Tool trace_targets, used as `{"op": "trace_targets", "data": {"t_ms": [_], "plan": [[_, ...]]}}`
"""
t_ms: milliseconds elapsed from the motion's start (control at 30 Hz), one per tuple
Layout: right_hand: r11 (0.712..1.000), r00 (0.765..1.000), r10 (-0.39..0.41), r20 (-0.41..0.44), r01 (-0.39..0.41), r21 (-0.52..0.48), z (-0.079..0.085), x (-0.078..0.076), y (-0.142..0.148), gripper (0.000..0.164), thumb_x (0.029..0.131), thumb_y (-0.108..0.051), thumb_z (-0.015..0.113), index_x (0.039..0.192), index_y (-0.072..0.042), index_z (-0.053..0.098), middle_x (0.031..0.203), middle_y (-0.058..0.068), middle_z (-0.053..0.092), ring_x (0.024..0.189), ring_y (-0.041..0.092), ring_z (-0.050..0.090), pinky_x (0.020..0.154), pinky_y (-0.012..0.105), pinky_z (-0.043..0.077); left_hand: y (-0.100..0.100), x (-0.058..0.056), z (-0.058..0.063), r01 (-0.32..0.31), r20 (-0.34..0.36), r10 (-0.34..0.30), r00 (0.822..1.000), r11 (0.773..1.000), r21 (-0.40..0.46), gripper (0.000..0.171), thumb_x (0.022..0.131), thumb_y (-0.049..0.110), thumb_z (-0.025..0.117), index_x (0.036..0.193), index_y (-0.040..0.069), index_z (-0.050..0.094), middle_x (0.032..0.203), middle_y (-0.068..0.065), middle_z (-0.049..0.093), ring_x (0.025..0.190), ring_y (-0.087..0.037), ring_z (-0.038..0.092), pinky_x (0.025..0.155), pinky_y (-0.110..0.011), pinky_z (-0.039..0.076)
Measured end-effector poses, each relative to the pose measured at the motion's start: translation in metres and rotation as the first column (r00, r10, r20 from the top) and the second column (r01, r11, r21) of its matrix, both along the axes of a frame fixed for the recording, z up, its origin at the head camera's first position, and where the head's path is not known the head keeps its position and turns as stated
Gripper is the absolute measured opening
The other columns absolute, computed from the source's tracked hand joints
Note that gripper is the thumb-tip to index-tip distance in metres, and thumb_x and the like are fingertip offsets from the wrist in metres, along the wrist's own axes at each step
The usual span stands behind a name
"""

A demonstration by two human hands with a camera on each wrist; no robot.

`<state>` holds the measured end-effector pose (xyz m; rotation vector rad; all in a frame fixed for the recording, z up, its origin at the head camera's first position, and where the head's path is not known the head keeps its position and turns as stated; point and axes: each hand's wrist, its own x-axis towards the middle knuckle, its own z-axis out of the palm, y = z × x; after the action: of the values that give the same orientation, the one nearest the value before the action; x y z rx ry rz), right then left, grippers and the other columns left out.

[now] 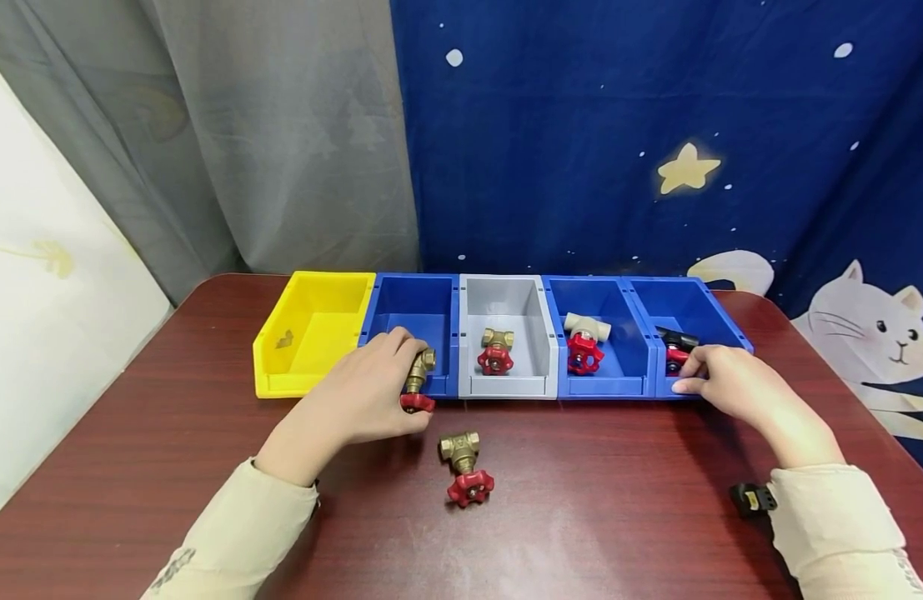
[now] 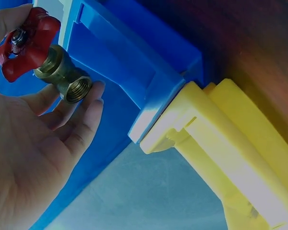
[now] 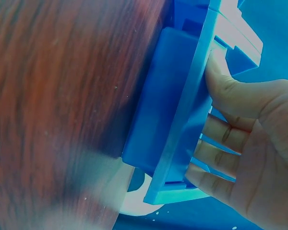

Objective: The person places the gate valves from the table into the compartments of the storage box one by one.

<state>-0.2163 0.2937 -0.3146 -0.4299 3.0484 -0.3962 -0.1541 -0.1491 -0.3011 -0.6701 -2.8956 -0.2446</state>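
"How is the left hand (image 1: 371, 387) posed?"

"It reaches in from the near left, its back turned up; thumb and fingers grip a brass valve (image 1: 418, 379), the thumb on its red handwheel (image 2: 31, 45), the fingertips by the threaded end; the valve is at the near edge of the left blue bin (image 1: 419, 296), wheel toward the near side; whether it touches the bin, I cannot tell."

"And the right hand (image 1: 739, 383)?"

"Well apart from the left one; it comes from the near right and angles to the left, fingers bent over the rightmost blue bin (image 1: 671, 293); the thumb is at that bin's near rim, just beside a black valve (image 1: 679, 337) with a red handle; the fingertips are partly hidden, so I cannot tell whether they hold anything."

"What lies around them?"

"A second brass valve (image 1: 459, 452) lies on the table (image 1: 581, 525), on the near side of the bins and right of the left hand; the yellow bin (image 1: 314, 385) stands at the left end of the row; the grey bin (image 1: 508, 386) holds a third brass valve (image 1: 497, 350); the blue bin (image 1: 599, 386) to its right holds a pale valve (image 1: 589, 327) with a red wheel."
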Motion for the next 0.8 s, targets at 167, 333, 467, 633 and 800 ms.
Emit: {"op": "trace_targets", "data": {"t_ms": [167, 333, 467, 633, 800], "plan": [[1.000, 1.000, -0.003, 0.005, 0.003, 0.000, 0.000, 0.000, 0.000, 0.019, 0.086, -0.020, 0.078, 0.086, -0.002, 0.070, 0.078, 0.007, 0.062, 0.072, 0.026, 0.053, 0.067, 0.047, 0.045, 0.000, -0.008, 0.004, -0.001, -0.008, 0.001, 1.000, 0.999, -0.038, 0.077, 0.072, 0.045, 0.080, 0.129, 0.000, 0.055, 0.116, -0.011, 0.055, 0.098, -0.026, 0.055, 0.086, -0.042, 0.052], [1.000, 1.000, -0.001, 0.003, 0.001, 0.003, 0.000, 0.000, 0.000, 0.019, 0.086, -0.020, 0.078, 0.085, -0.003, 0.070, 0.079, 0.007, 0.063, 0.072, 0.026, 0.053, 0.067, 0.048, 0.045, 0.001, -0.015, 0.008, -0.003, 0.005, 0.003, 1.000, 0.997, -0.076, 0.076, 0.071, 0.044, 0.080, 0.129, 0.001, 0.055, 0.116, -0.012, 0.054, 0.101, -0.028, 0.054, 0.089, -0.044, 0.051], [1.000, 1.000, -0.005, 0.006, 0.005, 0.004, 0.000, 0.000, 0.000, 0.019, 0.086, -0.020, 0.077, 0.086, -0.003, 0.070, 0.079, 0.007, 0.063, 0.072, 0.026, 0.053, 0.067, 0.047, 0.045, 0.001, -0.022, 0.011, 0.009, -0.002, -0.010, 1.000, 0.994, -0.110, 0.077, 0.071, 0.045, 0.080, 0.127, 0.000, 0.055, 0.112, -0.013, 0.054, 0.099, -0.029, 0.055, 0.089, -0.044, 0.050], [1.000, 1.000, -0.010, 0.009, 0.010, 0.006, 0.000, 0.000, -0.001, 0.019, 0.086, -0.020, 0.077, 0.085, -0.003, 0.070, 0.079, 0.007, 0.062, 0.073, 0.026, 0.053, 0.068, 0.047, 0.045, -0.001, -0.031, 0.016, 0.012, 0.001, -0.012, 1.000, 0.990, -0.143, 0.077, 0.073, 0.047, 0.079, 0.127, -0.003, 0.055, 0.113, -0.015, 0.054, 0.100, -0.030, 0.055, 0.091, -0.045, 0.050], [1.000, 1.000, -0.010, 0.008, 0.009, 0.008, 0.000, 0.000, -0.001, 0.018, 0.086, -0.020, 0.077, 0.085, -0.003, 0.070, 0.078, 0.007, 0.062, 0.072, 0.026, 0.053, 0.068, 0.048, 0.045, -0.001, -0.039, 0.020, -0.014, 0.029, 0.019, 0.999, 0.988, -0.156, 0.077, 0.075, 0.048, 0.076, 0.129, -0.002, 0.054, 0.116, -0.015, 0.055, 0.101, -0.030, 0.054, 0.094, -0.044, 0.049]]}}
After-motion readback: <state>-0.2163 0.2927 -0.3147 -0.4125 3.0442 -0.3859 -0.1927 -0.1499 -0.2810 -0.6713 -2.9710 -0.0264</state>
